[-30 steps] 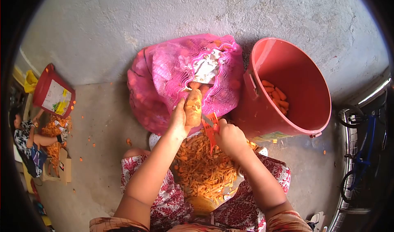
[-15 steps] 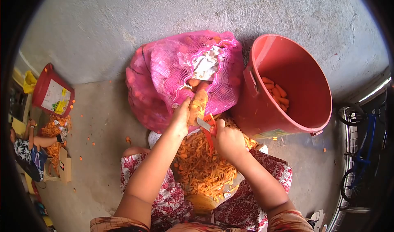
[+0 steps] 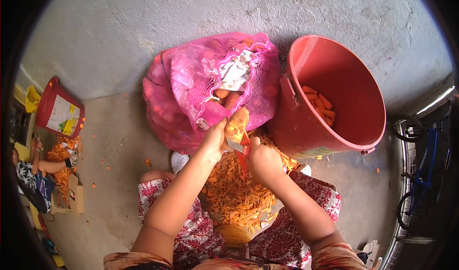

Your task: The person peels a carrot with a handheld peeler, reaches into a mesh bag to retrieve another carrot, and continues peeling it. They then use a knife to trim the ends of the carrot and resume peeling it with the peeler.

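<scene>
My left hand (image 3: 213,138) is closed around a thick carrot (image 3: 237,122), partly peeled and tilted upward. My right hand (image 3: 264,162) grips a red-handled peeler (image 3: 245,143) whose flat metal blade lies against the lower part of the carrot; much of the handle is hidden in the fingers. Just beyond my hands, a pink mesh sack (image 3: 191,79) full of carrots leans on the wall, with its opening toward me and unpeeled carrots (image 3: 231,99) showing there. Below the hands, a heap of orange peelings (image 3: 234,189) lies between my legs.
A large red bucket (image 3: 296,119) stands tilted at the right, with several peeled carrots (image 3: 319,102) inside. At far left, another person (image 3: 36,172) sits by more peelings, a cardboard box (image 3: 75,193) and a red container (image 3: 48,102). A blue bicycle (image 3: 425,160) is at far right.
The blade has shifted slightly down and left along the carrot, and the carrot's upper end has swung a little to the right. The whole view has moved slightly.
</scene>
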Available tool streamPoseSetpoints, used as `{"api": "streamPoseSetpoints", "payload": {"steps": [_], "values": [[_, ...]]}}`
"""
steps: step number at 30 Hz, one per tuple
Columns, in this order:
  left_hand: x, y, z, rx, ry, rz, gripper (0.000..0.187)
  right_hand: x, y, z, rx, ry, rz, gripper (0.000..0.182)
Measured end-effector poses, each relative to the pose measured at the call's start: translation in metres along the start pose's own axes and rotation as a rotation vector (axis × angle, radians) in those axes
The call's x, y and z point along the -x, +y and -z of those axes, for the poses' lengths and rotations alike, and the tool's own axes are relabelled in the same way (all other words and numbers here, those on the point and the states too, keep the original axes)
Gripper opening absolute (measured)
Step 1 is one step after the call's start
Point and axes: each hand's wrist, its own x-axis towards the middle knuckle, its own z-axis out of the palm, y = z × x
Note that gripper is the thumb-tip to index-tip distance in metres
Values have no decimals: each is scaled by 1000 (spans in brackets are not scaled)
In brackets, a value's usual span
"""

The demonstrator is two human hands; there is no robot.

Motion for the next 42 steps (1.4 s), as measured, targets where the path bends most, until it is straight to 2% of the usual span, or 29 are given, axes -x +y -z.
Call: {"api": "streamPoseSetpoints", "payload": {"steps": [15, 21, 24, 29, 33, 36, 39, 42], "values": [[-13, -28, 6, 149, -29, -91, 34, -11, -3, -6, -23, 29, -143, 23], [4, -33, -11, 232, 162, -186, 39, -14, -4, -9, 12, 38, -158, 25], [1, -38, -8, 278, 162, -202, 39, -14, -3, -10, 34, 60, -127, 25], [0, -31, -9, 168, 101, -137, 41, -19, 5, -18, -14, 148, -98, 24], [9, -21, -12, -8, 65, -19, 47, -23, 8, -19, -31, 122, -112, 22], [0, -27, -6, -29, 48, 5, 51, -22, 7, -18, -25, 114, -122, 21], [-2, -31, -6, -67, 68, 14, 49, -19, 6, -13, -32, 115, -127, 19], [-1, -38, -10, 44, 80, -84, 49, -16, 6, -14, -37, 116, -130, 19]]}}
